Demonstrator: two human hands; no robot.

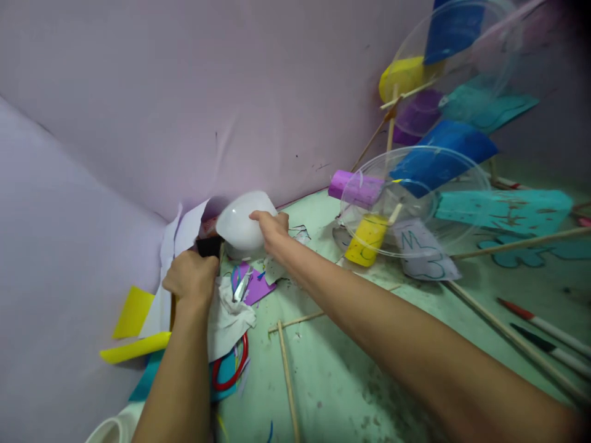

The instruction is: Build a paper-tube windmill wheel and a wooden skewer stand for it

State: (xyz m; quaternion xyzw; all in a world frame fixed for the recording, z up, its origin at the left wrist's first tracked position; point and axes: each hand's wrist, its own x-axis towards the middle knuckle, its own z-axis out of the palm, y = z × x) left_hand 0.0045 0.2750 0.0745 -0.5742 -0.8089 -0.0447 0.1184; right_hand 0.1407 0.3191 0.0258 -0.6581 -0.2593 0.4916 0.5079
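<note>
My left hand [191,278] is closed in a fist round a dark, black-tipped tool [209,246] whose body is mostly hidden by my fingers. My right hand [272,231] grips the rim of a white translucent plastic cup or bowl [242,223], tilted on its side just right of the tool's tip. Both hands meet near the corner where the lilac wall meets the green floor. Under them lie white paper scraps [228,314], a purple paper piece [256,288] and a small metal clip-like object [241,288].
Thin wooden sticks [287,369] lie on the green floor [351,381]. Right of my hands stands a wheel of clear plastic discs [413,203] with coloured paper cups. Markers [545,326] lie far right. Yellow paper [133,312] and red-handled scissors [231,369] sit at left.
</note>
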